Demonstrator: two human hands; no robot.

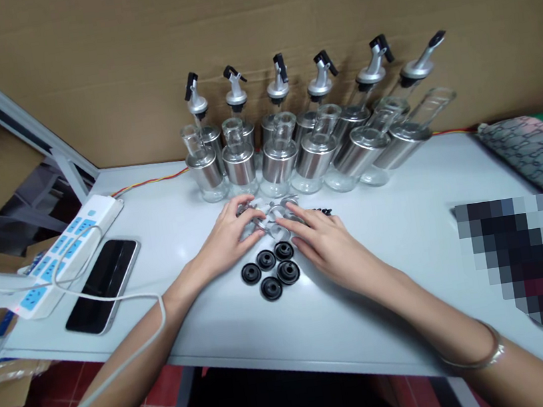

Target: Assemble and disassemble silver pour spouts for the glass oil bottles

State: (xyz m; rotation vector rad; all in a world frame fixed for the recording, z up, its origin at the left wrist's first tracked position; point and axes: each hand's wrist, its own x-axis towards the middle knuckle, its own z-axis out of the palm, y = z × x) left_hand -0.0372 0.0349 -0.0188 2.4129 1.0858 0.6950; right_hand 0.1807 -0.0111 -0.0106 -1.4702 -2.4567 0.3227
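Silver pourer parts lie in a small pile in the middle of the table, touched by both hands. My left hand rests at the pile's left side with its fingers apart. From the right, my right hand spreads its fingers over the same pile. Several round black stoppers lie on the table just in front of the pile. A few small black pieces show behind my right hand, partly hidden by it. Whether either hand grips a part cannot be made out fully.
Behind the hands stands a front row of open-necked glass-and-steel bottles; bottles with pourers stand behind them against cardboard. At left lie a power strip, a phone and a loose white cable. A patterned bag lies right.
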